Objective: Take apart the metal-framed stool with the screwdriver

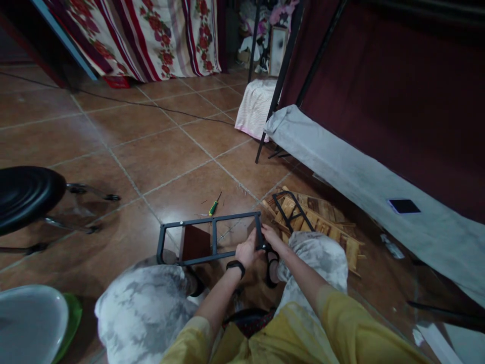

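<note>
A dark metal frame (pixel 214 236) with a crossbar lies between my knees, its long side running left to right. At its right end, my left hand (pixel 247 249) has its fingers closed around the end bar near the lower corner; a black band circles that wrist. My right hand (pixel 272 237) grips the same end bar from the other side, fingers bent on it. Whether either hand holds a small part there is too small to tell. A brown panel (pixel 195 243) shows through the frame's left part. Beyond the frame lies a green-and-yellow screwdriver (pixel 214 207) on the tiles.
Wooden slatted pieces (pixel 322 212) and a second dark metal frame (pixel 290 210) lie to the right. Thin metal pieces (pixel 241 189) lie ahead. A black stool (pixel 30 197) and a pale basin (pixel 32 323) stand left. A phone (pixel 403 206) rests on the bed edge (pixel 341 167).
</note>
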A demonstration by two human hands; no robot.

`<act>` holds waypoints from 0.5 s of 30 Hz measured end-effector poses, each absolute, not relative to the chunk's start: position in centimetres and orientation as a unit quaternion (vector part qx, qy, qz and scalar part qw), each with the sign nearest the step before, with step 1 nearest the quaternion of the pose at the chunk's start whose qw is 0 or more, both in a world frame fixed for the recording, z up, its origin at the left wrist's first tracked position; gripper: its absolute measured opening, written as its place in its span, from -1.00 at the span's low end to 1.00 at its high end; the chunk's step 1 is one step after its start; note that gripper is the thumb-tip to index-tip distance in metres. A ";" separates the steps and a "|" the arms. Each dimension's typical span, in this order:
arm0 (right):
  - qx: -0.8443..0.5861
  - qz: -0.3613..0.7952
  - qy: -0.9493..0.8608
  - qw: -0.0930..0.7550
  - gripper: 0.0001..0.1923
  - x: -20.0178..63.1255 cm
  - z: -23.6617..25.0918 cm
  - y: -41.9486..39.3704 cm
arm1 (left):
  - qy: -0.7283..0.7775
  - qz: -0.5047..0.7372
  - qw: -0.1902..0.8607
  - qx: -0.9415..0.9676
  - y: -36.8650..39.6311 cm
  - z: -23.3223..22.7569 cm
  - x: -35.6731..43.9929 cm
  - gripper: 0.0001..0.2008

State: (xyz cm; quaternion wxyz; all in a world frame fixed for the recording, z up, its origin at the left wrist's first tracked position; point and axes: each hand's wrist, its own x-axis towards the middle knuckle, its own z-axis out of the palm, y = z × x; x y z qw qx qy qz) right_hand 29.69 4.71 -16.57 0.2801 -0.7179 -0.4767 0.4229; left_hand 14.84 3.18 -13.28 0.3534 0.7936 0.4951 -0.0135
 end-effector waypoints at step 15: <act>-0.753 0.417 -0.410 0.303 -0.67 29.0 -18.4 4.6 | 0.498 -0.008 0.366 0.786 3.3 -14.1 15.4 -0.06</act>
